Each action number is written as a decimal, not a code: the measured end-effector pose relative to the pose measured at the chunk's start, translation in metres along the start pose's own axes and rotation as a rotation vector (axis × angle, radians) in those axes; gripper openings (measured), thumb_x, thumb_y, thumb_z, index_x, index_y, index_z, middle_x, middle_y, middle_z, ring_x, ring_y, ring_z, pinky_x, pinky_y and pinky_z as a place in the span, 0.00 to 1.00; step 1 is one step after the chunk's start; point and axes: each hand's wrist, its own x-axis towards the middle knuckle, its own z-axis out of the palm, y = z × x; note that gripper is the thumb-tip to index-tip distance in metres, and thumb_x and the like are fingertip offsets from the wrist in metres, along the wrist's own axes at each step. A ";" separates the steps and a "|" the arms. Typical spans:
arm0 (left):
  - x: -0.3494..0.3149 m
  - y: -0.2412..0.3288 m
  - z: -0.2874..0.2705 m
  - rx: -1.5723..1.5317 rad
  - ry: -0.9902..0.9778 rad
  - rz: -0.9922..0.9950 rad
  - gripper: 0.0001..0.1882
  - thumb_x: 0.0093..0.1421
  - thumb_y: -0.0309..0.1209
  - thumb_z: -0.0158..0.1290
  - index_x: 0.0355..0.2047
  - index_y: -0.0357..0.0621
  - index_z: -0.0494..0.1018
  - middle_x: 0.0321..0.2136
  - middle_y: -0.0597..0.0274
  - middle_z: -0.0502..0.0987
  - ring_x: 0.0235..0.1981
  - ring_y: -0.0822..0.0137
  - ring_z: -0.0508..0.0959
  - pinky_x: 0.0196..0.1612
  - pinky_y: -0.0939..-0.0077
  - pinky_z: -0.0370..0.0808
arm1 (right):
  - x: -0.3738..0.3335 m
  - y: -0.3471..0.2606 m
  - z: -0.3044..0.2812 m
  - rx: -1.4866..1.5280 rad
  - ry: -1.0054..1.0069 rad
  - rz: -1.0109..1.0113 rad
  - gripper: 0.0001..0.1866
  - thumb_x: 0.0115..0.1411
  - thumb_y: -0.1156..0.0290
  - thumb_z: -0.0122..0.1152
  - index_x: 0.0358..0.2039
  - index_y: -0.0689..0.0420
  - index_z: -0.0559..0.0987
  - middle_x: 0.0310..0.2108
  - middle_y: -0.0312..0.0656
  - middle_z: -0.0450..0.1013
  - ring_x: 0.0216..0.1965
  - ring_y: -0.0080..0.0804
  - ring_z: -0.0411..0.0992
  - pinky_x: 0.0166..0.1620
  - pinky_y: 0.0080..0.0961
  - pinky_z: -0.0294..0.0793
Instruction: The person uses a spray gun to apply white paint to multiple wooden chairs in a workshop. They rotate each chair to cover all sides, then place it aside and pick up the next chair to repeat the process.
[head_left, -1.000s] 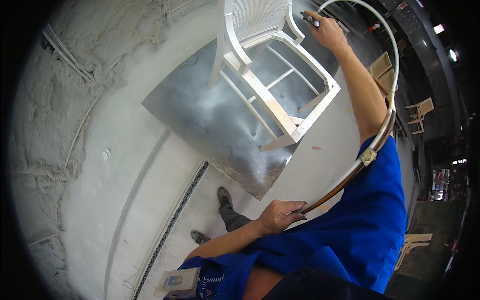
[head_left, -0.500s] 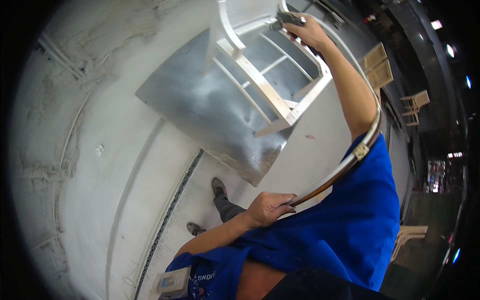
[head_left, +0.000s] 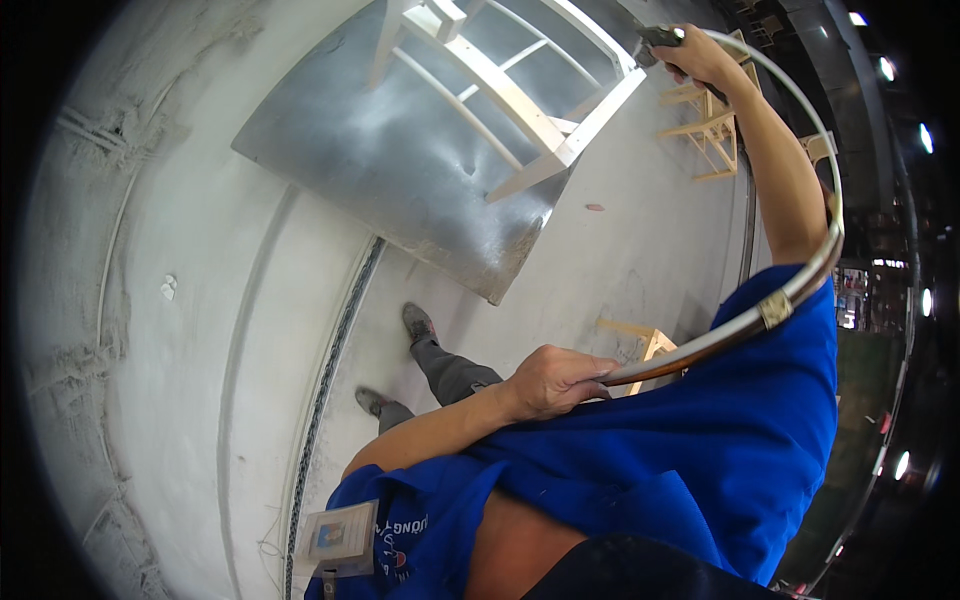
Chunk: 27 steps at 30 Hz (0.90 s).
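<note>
My right hand is closed around a dark spray gun, whose nozzle end is close to the near right corner of a chair frame. That wooden chair frame, partly whitish and partly bare wood colour, stands at a tilt in the view with its upper part cut off by the picture's edge. From the gun a hose, white and brown with tape wrapped round it, loops past my right arm. My left hand grips this hose in front of my body, thumb along it.
Beneath the chair lies a large grey metal sheet with a near corner towards my feet. A chain in a floor slot runs beside my shoes. Other wooden chair frames stand to the right, one more behind the hose.
My right hand has moved rightward with the spray gun, from the chair's upper part to its near right corner. The view has shifted, and my left hand still grips the hose.
</note>
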 end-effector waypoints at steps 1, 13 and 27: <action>-0.007 0.002 0.002 -0.019 -0.007 0.007 0.17 0.56 0.23 0.66 0.46 0.35 0.81 0.34 0.48 0.85 0.32 0.52 0.86 0.37 0.66 0.83 | -0.019 -0.014 -0.002 0.082 -0.010 0.012 0.15 0.64 0.61 0.63 0.45 0.58 0.79 0.24 0.35 0.75 0.23 0.20 0.76 0.16 0.20 0.68; -0.153 0.070 -0.029 0.016 -0.109 0.035 0.16 0.53 0.19 0.65 0.45 0.37 0.81 0.36 0.48 0.85 0.35 0.52 0.86 0.40 0.65 0.83 | -0.174 -0.172 0.121 1.040 0.461 0.068 0.12 0.65 0.67 0.67 0.42 0.62 0.80 0.28 0.39 0.79 0.27 0.24 0.78 0.20 0.21 0.69; -0.258 0.124 -0.074 0.231 -0.011 -0.053 0.18 0.55 0.23 0.66 0.47 0.35 0.80 0.39 0.48 0.85 0.37 0.50 0.85 0.41 0.64 0.82 | -0.287 -0.185 0.358 1.547 0.990 0.667 0.08 0.67 0.71 0.60 0.43 0.56 0.72 0.26 0.40 0.75 0.23 0.30 0.76 0.18 0.25 0.70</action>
